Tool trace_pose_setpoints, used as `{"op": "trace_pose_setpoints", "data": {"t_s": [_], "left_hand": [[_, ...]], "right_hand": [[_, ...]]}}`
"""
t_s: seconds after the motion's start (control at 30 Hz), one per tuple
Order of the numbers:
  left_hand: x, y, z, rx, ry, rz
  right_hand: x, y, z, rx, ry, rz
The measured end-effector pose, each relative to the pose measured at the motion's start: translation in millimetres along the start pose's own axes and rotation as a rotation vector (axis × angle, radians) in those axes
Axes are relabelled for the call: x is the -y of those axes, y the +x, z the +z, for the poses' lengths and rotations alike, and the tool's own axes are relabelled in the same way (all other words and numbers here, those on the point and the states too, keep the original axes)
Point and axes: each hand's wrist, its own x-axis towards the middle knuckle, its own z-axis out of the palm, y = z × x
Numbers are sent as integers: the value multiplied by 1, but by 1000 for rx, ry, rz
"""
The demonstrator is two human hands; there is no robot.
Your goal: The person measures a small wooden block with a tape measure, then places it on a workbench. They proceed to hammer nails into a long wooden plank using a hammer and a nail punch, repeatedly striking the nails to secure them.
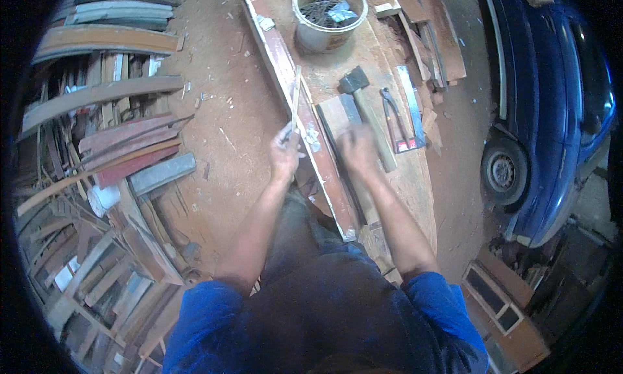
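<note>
My left hand (285, 154) is closed around the lower end of a thin pale wooden strip (297, 95), which points away from me beside a long board. That reddish-brown board (329, 179) has whitish edges and runs away from me between my hands. On its right lies a shorter wooden plank (335, 116). My right hand (358, 148), smeared by motion, is over this plank; its fingers cannot be made out. Just to its right are a hammer (354, 80) with a dark block head and wooden handle, pincers (389, 109), and a flat metal tool (409, 101) with a red-and-black end.
A whitish bucket (326, 36) of nails stands on the wooden work surface (415, 186) at the far side. Stacked timber (107, 88) fills the left. A blue car (545, 114) stands at the right, and more boards (422, 33) lie at the far right.
</note>
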Motion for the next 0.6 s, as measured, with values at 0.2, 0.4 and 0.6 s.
{"op": "trace_pose_setpoints", "data": {"t_s": [0.2, 0.4, 0.6], "left_hand": [[35, 59, -50, 57, 242, 200], [14, 60, -60, 19, 373, 349], [-13, 49, -65, -74, 657, 488]], "right_hand": [[-116, 73, 10, 23, -45, 60], [-103, 102, -33, 313, -104, 195], [-1, 51, -63, 203, -162, 54]]}}
